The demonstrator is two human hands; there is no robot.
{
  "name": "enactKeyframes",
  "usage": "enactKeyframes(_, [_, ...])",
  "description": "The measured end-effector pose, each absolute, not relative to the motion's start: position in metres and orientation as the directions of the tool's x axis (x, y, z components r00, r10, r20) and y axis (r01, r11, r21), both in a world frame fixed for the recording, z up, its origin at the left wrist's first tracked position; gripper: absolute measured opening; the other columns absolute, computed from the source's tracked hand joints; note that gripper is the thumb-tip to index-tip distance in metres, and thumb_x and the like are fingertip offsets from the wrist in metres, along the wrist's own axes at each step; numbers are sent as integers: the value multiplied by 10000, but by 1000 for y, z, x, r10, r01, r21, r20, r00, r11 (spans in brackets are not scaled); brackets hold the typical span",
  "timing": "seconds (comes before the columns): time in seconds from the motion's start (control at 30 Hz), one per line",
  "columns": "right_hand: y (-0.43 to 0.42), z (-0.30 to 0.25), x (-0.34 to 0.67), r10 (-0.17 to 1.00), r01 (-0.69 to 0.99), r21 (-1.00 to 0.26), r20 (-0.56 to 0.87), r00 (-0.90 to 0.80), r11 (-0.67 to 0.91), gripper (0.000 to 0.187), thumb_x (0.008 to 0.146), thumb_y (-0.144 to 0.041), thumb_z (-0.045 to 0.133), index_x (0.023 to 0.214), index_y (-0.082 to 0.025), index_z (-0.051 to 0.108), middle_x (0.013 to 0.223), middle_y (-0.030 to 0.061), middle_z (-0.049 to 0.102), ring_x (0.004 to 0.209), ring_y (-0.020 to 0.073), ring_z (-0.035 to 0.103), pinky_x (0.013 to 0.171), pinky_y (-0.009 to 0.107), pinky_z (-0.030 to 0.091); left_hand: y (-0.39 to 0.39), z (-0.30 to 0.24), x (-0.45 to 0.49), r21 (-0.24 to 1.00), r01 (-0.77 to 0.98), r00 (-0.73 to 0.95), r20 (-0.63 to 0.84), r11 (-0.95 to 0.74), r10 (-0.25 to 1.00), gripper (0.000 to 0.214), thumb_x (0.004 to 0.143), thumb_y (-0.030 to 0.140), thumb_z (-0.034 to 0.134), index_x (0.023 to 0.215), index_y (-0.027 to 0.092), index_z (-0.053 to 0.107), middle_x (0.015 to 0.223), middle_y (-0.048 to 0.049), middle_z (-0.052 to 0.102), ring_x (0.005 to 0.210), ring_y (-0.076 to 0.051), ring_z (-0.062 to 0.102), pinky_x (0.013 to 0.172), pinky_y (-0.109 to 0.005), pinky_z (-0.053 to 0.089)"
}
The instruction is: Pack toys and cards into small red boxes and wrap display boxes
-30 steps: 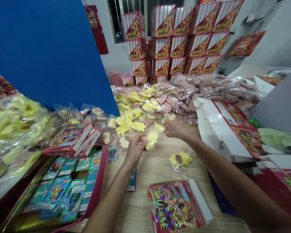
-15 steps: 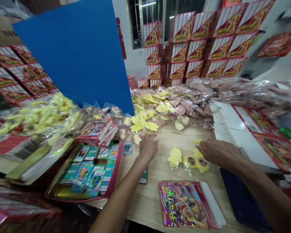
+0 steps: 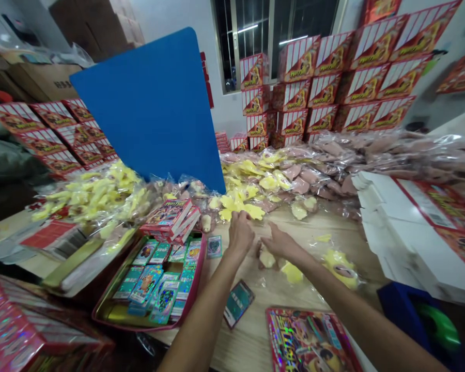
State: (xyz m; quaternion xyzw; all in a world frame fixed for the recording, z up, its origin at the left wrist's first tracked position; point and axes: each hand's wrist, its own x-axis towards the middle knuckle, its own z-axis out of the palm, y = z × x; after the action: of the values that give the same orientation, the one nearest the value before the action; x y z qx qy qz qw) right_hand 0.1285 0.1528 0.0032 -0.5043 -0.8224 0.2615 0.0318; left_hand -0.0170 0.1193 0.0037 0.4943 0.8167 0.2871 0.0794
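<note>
My left hand [image 3: 241, 233] reaches to the front of the bagged yellow toys [image 3: 242, 204], its fingers curled together; whatever they hold is hidden. Beside it, my right hand [image 3: 282, 243] has fingers stretched out and parted above a small bagged cream-coloured toy [image 3: 267, 259]. Partly under my right forearm lies a yellow toy [image 3: 292, 272], with another bagged yellow toy [image 3: 340, 268] farther right. A teal card [image 3: 238, 304] lies near my left forearm. Closer to me is a flat, shiny red printed box [image 3: 308, 343], partly covered by my right arm.
A pink-rimmed tin [image 3: 199, 276] of cards stands left, with small red boxes [image 3: 167, 219] at its back edge. A blue board [image 3: 151, 113] rises behind. Bagged pinkish toys [image 3: 333, 155] line the back. Opened white-and-red cartons [image 3: 395, 237] and a blue tape dispenser [image 3: 406, 315] are right.
My right hand has moved left from the yellow toys toward my left hand. A cream-coloured toy now lies beneath it. The teal card shows more fully, and the view has shifted.
</note>
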Motion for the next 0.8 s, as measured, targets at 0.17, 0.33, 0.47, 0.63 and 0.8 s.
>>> enactKeyframes(0.17, [137,-8,115,733,783,-341,-292,-614,520,603,878,-256,609,1471,-232,503,1505,183,456,1358,369,464,1032,487,427,150,5,-76,482,687,-655,87,544,750,330,941,304,664,1234,159,621,1305,-114,609,1178,-278,609,986,-481,523])
enactKeyframes(0.33, [125,-7,111,676,741,-247,-305,-671,624,557,869,-194,577,1423,-191,531,1443,223,470,1331,394,447,987,524,453,191,7,-110,458,601,-757,63,655,650,391,961,368,645,1297,174,597,1322,-118,612,1146,-261,634,955,-483,559])
enactKeyframes(0.47, [125,-7,110,663,726,-203,-302,-685,657,568,877,-171,561,1442,-155,514,1463,248,447,1332,417,448,978,536,476,213,9,-110,438,559,-800,60,704,598,397,960,371,645,1302,176,595,1341,-121,603,1167,-269,624,974,-496,549])
enactKeyframes(0.63, [126,-8,109,655,718,-167,-312,-688,675,561,898,-125,502,1459,-152,505,1475,247,446,1319,405,476,968,531,497,231,34,-112,434,645,-729,101,629,677,358,951,360,660,1249,165,626,1303,-114,627,1171,-268,624,989,-499,537])
enactKeyframes(0.8, [127,-8,110,653,719,-181,-314,-689,671,571,909,-134,509,1480,-157,497,1511,250,424,1368,411,438,1007,542,486,240,90,-152,488,687,-697,235,538,677,372,943,349,669,1261,161,621,1372,-127,586,1232,-288,587,1024,-523,513])
